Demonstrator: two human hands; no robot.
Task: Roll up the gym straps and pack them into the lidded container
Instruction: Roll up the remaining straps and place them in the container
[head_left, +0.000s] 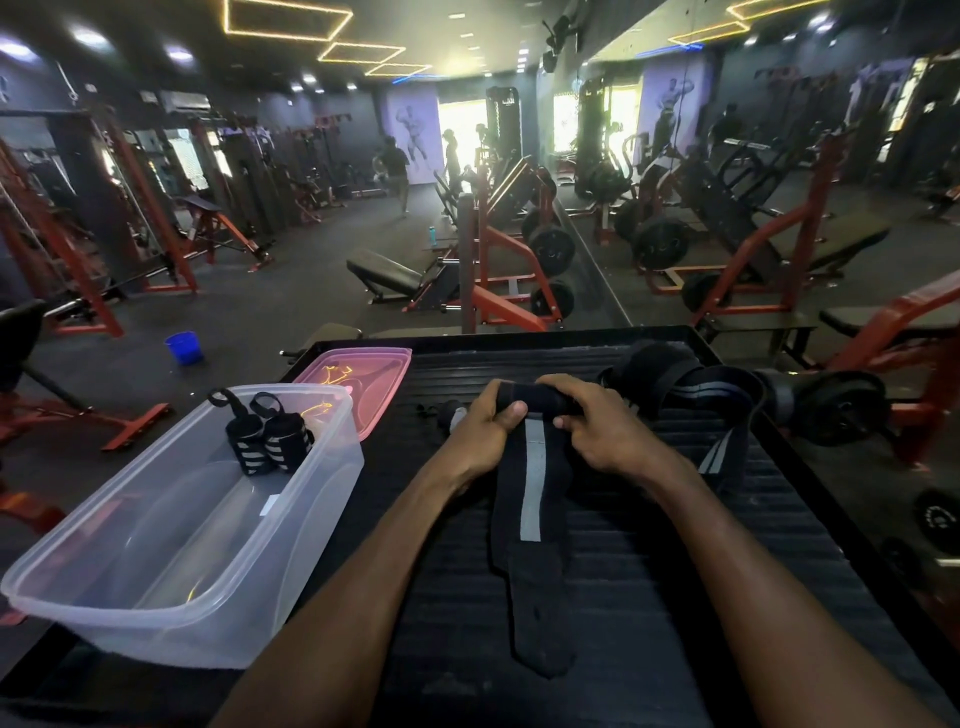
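A black gym strap with a grey stripe (532, 525) lies toward me on the black ribbed platform (649, 597). Its far end is rolled into a tight cylinder. My left hand (491, 421) grips the left end of that roll and my right hand (592, 421) grips the right end. A clear plastic container (156, 561) stands open at the left, holding two rolled black-and-white wrist straps (267, 436) at its far end. Its pink lid (363, 384) rests behind it. More loose black straps (691, 384) are piled at the far right of the platform.
A small dark rolled item (449, 413) sits just left of my left hand. A dumbbell (831, 410) lies off the platform's right edge. Benches, red racks and weight plates fill the gym floor beyond, with a blue bucket (183, 347) and people far off.
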